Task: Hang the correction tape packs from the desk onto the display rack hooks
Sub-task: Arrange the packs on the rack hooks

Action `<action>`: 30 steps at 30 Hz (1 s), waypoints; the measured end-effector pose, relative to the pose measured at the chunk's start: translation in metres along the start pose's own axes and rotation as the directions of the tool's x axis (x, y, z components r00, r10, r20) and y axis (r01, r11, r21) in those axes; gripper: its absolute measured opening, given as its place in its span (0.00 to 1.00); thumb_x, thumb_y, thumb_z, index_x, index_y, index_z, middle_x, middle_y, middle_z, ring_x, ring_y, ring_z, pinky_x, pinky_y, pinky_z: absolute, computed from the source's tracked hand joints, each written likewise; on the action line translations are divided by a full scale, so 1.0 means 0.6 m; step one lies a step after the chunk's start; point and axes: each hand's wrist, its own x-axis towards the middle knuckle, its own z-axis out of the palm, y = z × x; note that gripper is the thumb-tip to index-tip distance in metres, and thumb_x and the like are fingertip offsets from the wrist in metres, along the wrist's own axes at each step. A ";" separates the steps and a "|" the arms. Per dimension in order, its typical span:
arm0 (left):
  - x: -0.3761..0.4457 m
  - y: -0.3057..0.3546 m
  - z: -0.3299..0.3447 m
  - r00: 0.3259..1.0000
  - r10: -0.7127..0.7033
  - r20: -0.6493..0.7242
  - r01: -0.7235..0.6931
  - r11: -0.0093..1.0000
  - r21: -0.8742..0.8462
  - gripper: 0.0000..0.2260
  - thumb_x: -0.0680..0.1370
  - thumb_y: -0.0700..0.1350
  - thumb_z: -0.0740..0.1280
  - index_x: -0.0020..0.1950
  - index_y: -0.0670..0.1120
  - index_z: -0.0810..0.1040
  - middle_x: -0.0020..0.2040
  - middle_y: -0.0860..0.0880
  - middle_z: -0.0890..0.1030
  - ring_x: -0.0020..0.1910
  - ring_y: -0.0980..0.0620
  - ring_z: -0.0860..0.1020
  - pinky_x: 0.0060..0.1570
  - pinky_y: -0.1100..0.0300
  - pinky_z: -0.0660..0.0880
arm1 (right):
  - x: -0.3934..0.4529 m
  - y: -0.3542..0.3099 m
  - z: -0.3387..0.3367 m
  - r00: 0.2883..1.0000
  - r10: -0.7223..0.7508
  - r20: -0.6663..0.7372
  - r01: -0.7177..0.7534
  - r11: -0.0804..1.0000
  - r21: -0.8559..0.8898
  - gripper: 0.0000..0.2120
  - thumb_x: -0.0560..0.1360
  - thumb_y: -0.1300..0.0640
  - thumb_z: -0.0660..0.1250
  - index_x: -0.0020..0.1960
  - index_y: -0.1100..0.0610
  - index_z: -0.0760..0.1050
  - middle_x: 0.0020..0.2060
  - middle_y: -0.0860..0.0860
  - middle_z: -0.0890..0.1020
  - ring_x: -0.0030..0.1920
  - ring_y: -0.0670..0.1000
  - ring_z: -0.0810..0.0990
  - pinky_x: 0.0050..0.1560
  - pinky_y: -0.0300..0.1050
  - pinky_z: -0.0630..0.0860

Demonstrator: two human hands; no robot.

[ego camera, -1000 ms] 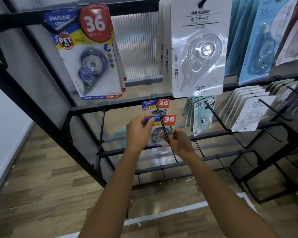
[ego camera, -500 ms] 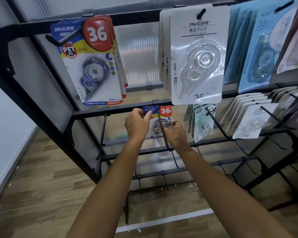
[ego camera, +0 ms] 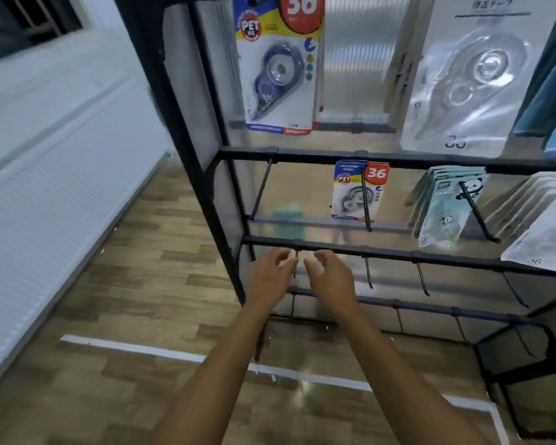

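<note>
A: Left hand (ego camera: 272, 273) sits just below the black metal display rack (ego camera: 385, 253), fingers loosely curled, holding nothing.

B: Right hand (ego camera: 329, 277) close beside it, same story: relaxed, released, nothing in it.

A: And the pack?

B: The small blue-and-white correction tape pack with the red 36 badge (ego camera: 360, 189) hangs on a black hook (ego camera: 365, 200) of that rack, above both hands and well apart from them.
</note>
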 end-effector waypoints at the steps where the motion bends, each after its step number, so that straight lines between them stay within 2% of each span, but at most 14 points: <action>1: -0.016 -0.019 -0.016 1.000 -0.012 -0.027 0.013 1.000 0.021 0.15 0.79 0.48 0.66 0.63 0.43 0.78 0.58 0.46 0.81 0.57 0.51 0.78 0.54 0.64 0.71 | -0.013 -0.011 0.017 1.000 -0.018 0.024 0.018 1.000 0.001 0.18 0.79 0.52 0.62 0.66 0.60 0.71 0.61 0.56 0.77 0.61 0.53 0.75 0.53 0.40 0.67; 3: -0.050 -0.055 -0.055 0.995 -0.048 -0.083 0.052 0.998 0.044 0.15 0.79 0.49 0.66 0.63 0.45 0.78 0.58 0.47 0.81 0.56 0.52 0.78 0.51 0.65 0.70 | -0.042 -0.037 0.054 0.995 -0.080 0.066 0.080 0.997 0.004 0.17 0.79 0.52 0.62 0.64 0.60 0.72 0.58 0.55 0.78 0.58 0.53 0.76 0.50 0.39 0.68; 6: -0.105 -0.115 -0.130 0.984 -0.089 -0.153 0.092 0.996 0.015 0.15 0.78 0.50 0.67 0.62 0.45 0.78 0.57 0.48 0.81 0.56 0.52 0.78 0.56 0.61 0.73 | -0.091 -0.084 0.122 0.973 -0.177 0.151 0.181 0.983 -0.011 0.13 0.79 0.53 0.62 0.60 0.58 0.74 0.52 0.53 0.79 0.56 0.54 0.77 0.48 0.41 0.69; 8: -0.144 -0.160 -0.187 0.969 -0.139 -0.204 0.144 0.990 0.008 0.16 0.79 0.50 0.66 0.63 0.45 0.78 0.59 0.49 0.81 0.58 0.53 0.78 0.58 0.61 0.72 | -0.129 -0.123 0.177 0.950 -0.221 0.221 0.236 0.971 -0.044 0.15 0.79 0.52 0.62 0.63 0.58 0.73 0.57 0.54 0.79 0.58 0.54 0.76 0.51 0.42 0.69; 11: -0.217 -0.233 -0.280 0.923 -0.224 -0.312 0.237 0.971 0.006 0.17 0.79 0.51 0.66 0.65 0.46 0.77 0.61 0.50 0.81 0.59 0.54 0.77 0.55 0.65 0.69 | -0.206 -0.189 0.267 0.899 -0.308 0.312 0.336 0.941 -0.039 0.17 0.79 0.52 0.63 0.65 0.58 0.73 0.60 0.53 0.78 0.60 0.53 0.75 0.54 0.41 0.68; 14: -0.306 -0.310 -0.375 0.870 -0.274 -0.410 0.318 0.947 0.043 0.17 0.79 0.51 0.65 0.66 0.47 0.76 0.60 0.49 0.81 0.58 0.52 0.78 0.53 0.64 0.69 | -0.305 -0.254 0.357 0.825 -0.389 0.410 0.432 0.902 -0.014 0.17 0.78 0.54 0.64 0.64 0.59 0.74 0.58 0.54 0.80 0.58 0.54 0.77 0.52 0.40 0.68; 16: -0.369 -0.358 -0.438 0.831 -0.291 -0.474 0.362 0.930 0.064 0.17 0.79 0.50 0.65 0.66 0.48 0.76 0.61 0.49 0.81 0.59 0.52 0.78 0.54 0.64 0.68 | -0.375 -0.298 0.416 0.764 -0.453 0.459 0.505 0.863 0.013 0.14 0.76 0.56 0.65 0.61 0.58 0.76 0.54 0.55 0.81 0.54 0.56 0.79 0.46 0.39 0.66; 18: -0.433 -0.402 -0.500 0.791 -0.309 -0.528 0.417 0.904 0.095 0.16 0.78 0.48 0.65 0.66 0.48 0.76 0.62 0.49 0.80 0.61 0.50 0.77 0.56 0.63 0.67 | -0.443 -0.340 0.476 0.688 -0.515 0.511 0.581 0.813 0.037 0.13 0.75 0.58 0.65 0.58 0.59 0.77 0.52 0.56 0.82 0.53 0.57 0.79 0.44 0.41 0.66; 20: -0.503 -0.435 -0.561 0.750 -0.308 -0.585 0.461 0.878 0.129 0.14 0.77 0.45 0.67 0.63 0.47 0.79 0.62 0.48 0.80 0.59 0.48 0.78 0.55 0.62 0.68 | -0.513 -0.382 0.537 0.609 -0.563 0.559 0.641 0.764 0.071 0.13 0.75 0.58 0.65 0.58 0.60 0.77 0.52 0.57 0.82 0.53 0.58 0.79 0.48 0.44 0.68; 23: -0.605 -0.492 -0.643 0.668 -0.230 -0.708 0.458 0.877 0.147 0.12 0.71 0.35 0.71 0.53 0.43 0.84 0.53 0.45 0.84 0.49 0.47 0.82 0.49 0.65 0.69 | -0.617 -0.440 0.625 0.500 -0.599 0.625 0.675 0.722 0.152 0.15 0.77 0.56 0.63 0.62 0.58 0.76 0.57 0.55 0.80 0.58 0.56 0.77 0.53 0.41 0.67; 26: -0.695 -0.552 -0.708 0.587 -0.363 -0.723 0.578 0.813 0.061 0.13 0.76 0.41 0.65 0.59 0.44 0.81 0.58 0.45 0.82 0.56 0.45 0.80 0.56 0.57 0.71 | -0.713 -0.487 0.702 0.362 -0.604 0.710 0.716 0.668 0.203 0.18 0.79 0.54 0.60 0.68 0.57 0.71 0.64 0.54 0.76 0.63 0.54 0.73 0.59 0.38 0.64; 30: -0.791 -0.635 -0.777 0.435 -0.452 -0.779 0.671 0.740 -0.055 0.12 0.77 0.43 0.65 0.59 0.46 0.81 0.55 0.43 0.83 0.54 0.42 0.79 0.51 0.55 0.73 | -0.818 -0.538 0.797 0.237 -0.610 0.756 0.715 0.636 0.289 0.18 0.78 0.55 0.63 0.67 0.57 0.72 0.64 0.55 0.76 0.63 0.54 0.73 0.57 0.38 0.63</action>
